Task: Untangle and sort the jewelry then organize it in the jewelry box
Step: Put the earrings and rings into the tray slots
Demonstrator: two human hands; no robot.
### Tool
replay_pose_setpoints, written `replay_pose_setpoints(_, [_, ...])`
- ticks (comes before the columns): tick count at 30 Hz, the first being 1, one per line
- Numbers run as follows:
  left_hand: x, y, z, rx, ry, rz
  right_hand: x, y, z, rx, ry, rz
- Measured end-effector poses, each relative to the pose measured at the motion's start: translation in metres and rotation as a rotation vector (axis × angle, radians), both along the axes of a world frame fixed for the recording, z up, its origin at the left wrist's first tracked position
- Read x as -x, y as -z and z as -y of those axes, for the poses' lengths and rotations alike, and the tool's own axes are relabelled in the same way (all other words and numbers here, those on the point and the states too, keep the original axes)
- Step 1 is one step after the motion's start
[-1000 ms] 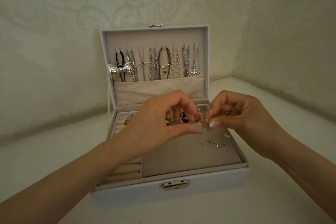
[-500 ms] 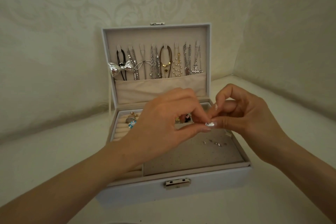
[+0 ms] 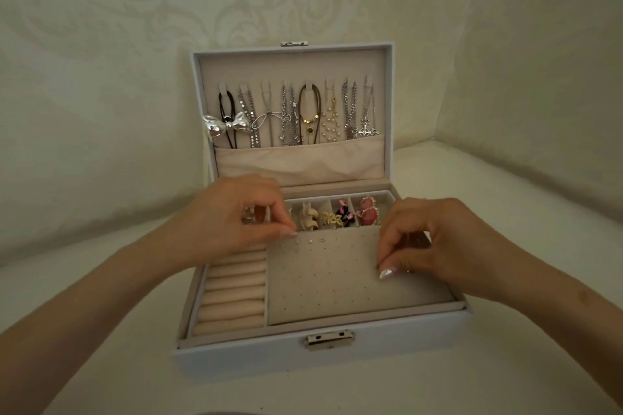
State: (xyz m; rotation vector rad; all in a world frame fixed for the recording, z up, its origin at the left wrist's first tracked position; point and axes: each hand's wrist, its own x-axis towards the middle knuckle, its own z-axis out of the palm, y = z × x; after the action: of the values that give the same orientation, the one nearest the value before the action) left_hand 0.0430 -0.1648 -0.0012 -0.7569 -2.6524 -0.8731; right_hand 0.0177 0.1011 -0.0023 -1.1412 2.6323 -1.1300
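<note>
The jewelry box (image 3: pixel 236 357) stood open on the pale surface. Eight hooks in its lid (image 3: pixel 337 57) carried necklaces (image 3: pixel 308 111). Four back compartments (image 3: pixel 340 216) showed small pieces. Three tiny studs (image 3: pixel 310 240) sat in a row on the perforated pad (image 3: pixel 337 283). The left hand (image 3: pixel 232 216) pinched thumb to forefinger at the pad's back-left corner, just beside the studs. The right hand (image 3: pixel 438 246) curled its fingers at the pad's right edge. Whether either hand held anything could not be told.
</note>
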Motion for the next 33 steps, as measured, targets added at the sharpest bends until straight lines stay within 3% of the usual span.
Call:
replay_pose_setpoints(4, [-0.007,0.015,0.005,0.049,0.022,-0.084,0.001,0.0,0.002,0.004,-0.026,0.001])
replay_pose_setpoints(8, [-0.007,0.017,0.007,0.115,0.021,-0.165,-0.001,-0.003,0.001,0.16,-0.04,0.184])
replay_pose_setpoints(18, [-0.008,0.022,0.012,0.04,0.018,-0.156,-0.005,-0.01,0.003,0.468,0.016,0.409])
replay_pose_setpoints(33, [-0.009,0.021,0.008,0.029,-0.006,-0.136,-0.002,-0.005,0.004,0.498,-0.018,0.47])
